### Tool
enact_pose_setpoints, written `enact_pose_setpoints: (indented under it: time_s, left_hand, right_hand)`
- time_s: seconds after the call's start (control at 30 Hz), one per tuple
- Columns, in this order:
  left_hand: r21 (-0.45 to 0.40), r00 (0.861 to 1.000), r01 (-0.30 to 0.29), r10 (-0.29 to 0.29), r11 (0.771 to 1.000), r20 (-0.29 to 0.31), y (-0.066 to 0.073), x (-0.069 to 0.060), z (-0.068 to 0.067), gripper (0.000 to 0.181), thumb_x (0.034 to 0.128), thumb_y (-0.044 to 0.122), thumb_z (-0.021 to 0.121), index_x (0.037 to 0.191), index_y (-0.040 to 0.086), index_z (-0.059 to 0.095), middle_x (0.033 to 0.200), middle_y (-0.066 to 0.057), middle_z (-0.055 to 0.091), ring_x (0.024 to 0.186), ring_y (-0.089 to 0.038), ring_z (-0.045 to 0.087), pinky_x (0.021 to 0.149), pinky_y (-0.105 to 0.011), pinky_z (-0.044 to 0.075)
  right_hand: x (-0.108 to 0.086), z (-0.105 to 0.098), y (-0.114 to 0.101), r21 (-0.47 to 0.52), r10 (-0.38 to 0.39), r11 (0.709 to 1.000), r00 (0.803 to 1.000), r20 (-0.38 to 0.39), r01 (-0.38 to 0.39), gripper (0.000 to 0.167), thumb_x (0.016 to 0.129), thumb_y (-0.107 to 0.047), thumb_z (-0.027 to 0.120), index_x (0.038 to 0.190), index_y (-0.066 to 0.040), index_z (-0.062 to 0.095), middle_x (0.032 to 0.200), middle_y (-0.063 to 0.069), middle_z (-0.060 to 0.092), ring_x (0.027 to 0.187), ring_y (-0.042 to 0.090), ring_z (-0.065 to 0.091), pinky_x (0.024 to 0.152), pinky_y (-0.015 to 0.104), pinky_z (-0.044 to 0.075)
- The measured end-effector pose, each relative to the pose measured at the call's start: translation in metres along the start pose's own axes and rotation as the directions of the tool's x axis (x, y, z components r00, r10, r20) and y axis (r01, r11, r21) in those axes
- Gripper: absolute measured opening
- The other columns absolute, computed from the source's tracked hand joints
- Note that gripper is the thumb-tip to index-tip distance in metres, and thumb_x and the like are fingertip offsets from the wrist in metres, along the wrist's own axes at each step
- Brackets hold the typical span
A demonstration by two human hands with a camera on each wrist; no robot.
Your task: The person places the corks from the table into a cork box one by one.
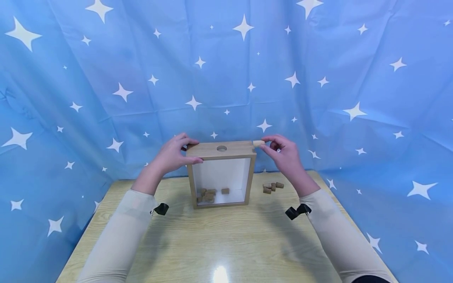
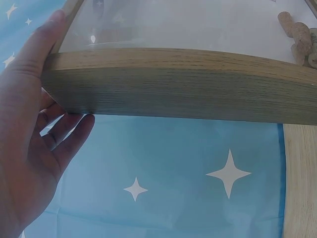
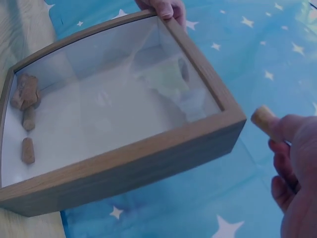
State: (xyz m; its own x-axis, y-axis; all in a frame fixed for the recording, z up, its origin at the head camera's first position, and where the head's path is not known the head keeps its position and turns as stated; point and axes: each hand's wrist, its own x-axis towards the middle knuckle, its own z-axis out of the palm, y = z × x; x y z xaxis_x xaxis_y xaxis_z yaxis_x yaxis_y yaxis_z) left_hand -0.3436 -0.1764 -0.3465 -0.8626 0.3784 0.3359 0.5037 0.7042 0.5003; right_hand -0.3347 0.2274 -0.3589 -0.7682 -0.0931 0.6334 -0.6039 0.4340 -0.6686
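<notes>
A shallow wooden box [image 1: 207,149] with a clear front stands upright on the table, a round hole [image 1: 221,148] in its top. Several corks [image 1: 209,195] lie inside at the bottom, mostly toward the left. My left hand [image 1: 171,154] grips the box's top left end; in the left wrist view its thumb [image 2: 42,42] is on the front frame and the fingers are behind. Between thumb and fingertips, my right hand [image 1: 286,154] pinches a cork [image 3: 263,118] beside the top right corner, apart from the hole.
Several loose corks [image 1: 271,187] lie on the wooden table [image 1: 219,239] to the right of the box. A blue curtain with white stars [image 1: 226,78] hangs close behind the table and along its sides.
</notes>
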Motion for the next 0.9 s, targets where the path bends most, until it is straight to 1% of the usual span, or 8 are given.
enact_pose_setpoints:
  time_s: [0.13,0.37,0.43,0.47,0.63,0.73,0.8,0.9]
  left_hand:
    - [0.000,1.000,-0.005,0.005,1.000,0.000,0.000,0.000,0.000,0.074,0.0883,0.054,0.093,0.149,0.017,0.072,0.112,-0.001,0.055,0.099,-0.025,0.050,0.084,-0.045,0.042]
    - [-0.010,1.000,-0.006,0.006,1.000,0.005,0.000,0.000,0.000,0.073,0.0885,0.051,0.094,0.149,0.016,0.072,0.113,-0.001,0.055,0.101,-0.026,0.050,0.085,-0.045,0.042]
    - [-0.010,1.000,-0.003,0.003,1.000,0.005,-0.001,0.000,0.000,0.072,0.0885,0.050,0.095,0.148,0.016,0.072,0.113,-0.001,0.055,0.102,-0.026,0.051,0.086,-0.046,0.043]
    - [-0.009,1.000,-0.001,0.001,1.000,0.006,-0.001,0.000,0.000,0.072,0.0886,0.049,0.095,0.148,0.016,0.072,0.113,-0.001,0.055,0.103,-0.026,0.052,0.087,-0.046,0.043]
    - [-0.013,1.000,0.001,-0.001,1.000,0.006,-0.001,0.000,0.000,0.071,0.0884,0.048,0.095,0.148,0.016,0.072,0.115,-0.001,0.057,0.108,-0.026,0.056,0.091,-0.046,0.047]
    - [-0.013,1.000,-0.002,0.002,1.000,0.006,-0.001,0.000,0.000,0.073,0.0880,0.051,0.094,0.148,0.016,0.072,0.115,0.000,0.057,0.109,-0.026,0.057,0.092,-0.047,0.048]
    - [-0.011,1.000,-0.004,0.004,1.000,0.007,-0.001,0.000,-0.001,0.074,0.0875,0.054,0.094,0.148,0.017,0.072,0.116,0.000,0.058,0.110,-0.026,0.057,0.093,-0.047,0.048]
    - [-0.008,1.000,-0.005,0.005,1.000,0.006,-0.001,0.000,-0.001,0.074,0.0874,0.053,0.095,0.149,0.017,0.072,0.117,0.000,0.058,0.110,-0.028,0.056,0.092,-0.047,0.047]
  right_hand:
    - [0.005,0.005,-0.005,-0.004,-0.032,0.999,0.999,0.025,0.032,0.021,0.104,-0.017,0.082,0.124,-0.013,0.085,0.101,0.005,0.072,0.083,0.021,0.059,0.071,0.028,0.048]
    - [0.014,0.015,-0.017,-0.004,-0.070,0.997,0.995,0.070,0.071,0.022,0.104,-0.015,0.081,0.126,-0.014,0.085,0.105,0.003,0.074,0.080,0.022,0.058,0.064,0.027,0.043]
    - [0.017,0.019,-0.021,-0.005,-0.084,0.996,0.993,0.086,0.085,0.023,0.104,-0.013,0.081,0.127,-0.013,0.085,0.107,0.004,0.074,0.078,0.022,0.057,0.062,0.026,0.043]
    - [0.018,0.021,-0.024,-0.002,-0.094,0.996,0.991,0.093,0.094,0.023,0.104,-0.011,0.080,0.127,-0.011,0.084,0.108,0.005,0.074,0.077,0.023,0.056,0.061,0.026,0.042]
    - [0.025,0.032,-0.029,0.031,-0.127,0.992,0.981,0.147,0.124,0.025,0.106,-0.011,0.078,0.129,-0.008,0.083,0.102,0.007,0.072,0.077,0.024,0.055,0.064,0.029,0.043]
    - [0.030,0.038,-0.033,0.021,-0.152,0.988,0.973,0.174,0.150,0.025,0.106,-0.012,0.078,0.130,-0.010,0.083,0.104,0.003,0.073,0.079,0.022,0.056,0.065,0.031,0.045]
    - [0.033,0.043,-0.037,0.007,-0.179,0.983,0.967,0.182,0.181,0.025,0.105,-0.010,0.079,0.129,-0.008,0.083,0.108,0.003,0.075,0.080,0.020,0.057,0.065,0.030,0.046]
    - [0.038,0.050,-0.043,-0.005,-0.230,0.972,0.951,0.207,0.236,0.027,0.103,-0.006,0.079,0.130,-0.006,0.082,0.109,0.003,0.075,0.080,0.018,0.060,0.065,0.027,0.048]
